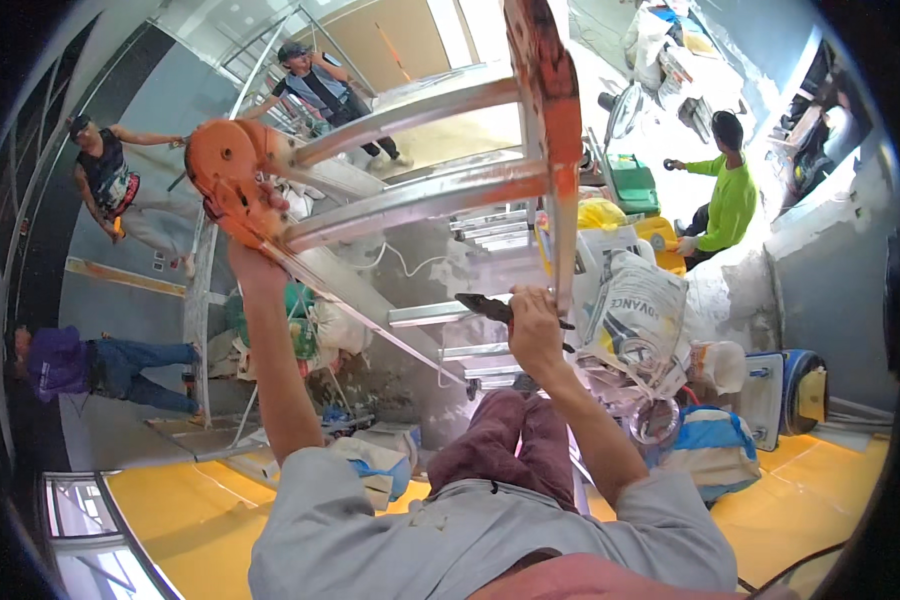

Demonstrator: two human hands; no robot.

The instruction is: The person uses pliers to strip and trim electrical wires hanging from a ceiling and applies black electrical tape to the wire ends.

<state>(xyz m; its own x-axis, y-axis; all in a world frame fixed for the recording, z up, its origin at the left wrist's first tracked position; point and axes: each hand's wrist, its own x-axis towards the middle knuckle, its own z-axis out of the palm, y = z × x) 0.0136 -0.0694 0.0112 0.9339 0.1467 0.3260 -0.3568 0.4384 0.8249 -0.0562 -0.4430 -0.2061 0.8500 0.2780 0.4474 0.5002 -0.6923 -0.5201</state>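
I stand at an aluminium folding ladder [420,212] with large orange hinges. My left hand [254,262] is wrapped round the edge of the left orange hinge [222,165], its fingertips showing on the inner side. In my right hand [536,328] is a pair of dark pliers [486,306], jaws pointing left and handle ends sticking out at the right. That hand is beside the ladder's right rail [563,235]; whether it also grips the rail I cannot tell. Lower rungs show between my arms, above my legs.
A person in bright green [732,200] crouches at right near a green container [630,183]. White sacks [638,310] and a blue-white bag [712,445] lie at right. Other people [315,88] are at left, near scaffold poles [203,310]. Yellow sheeting [195,520] covers the floor.
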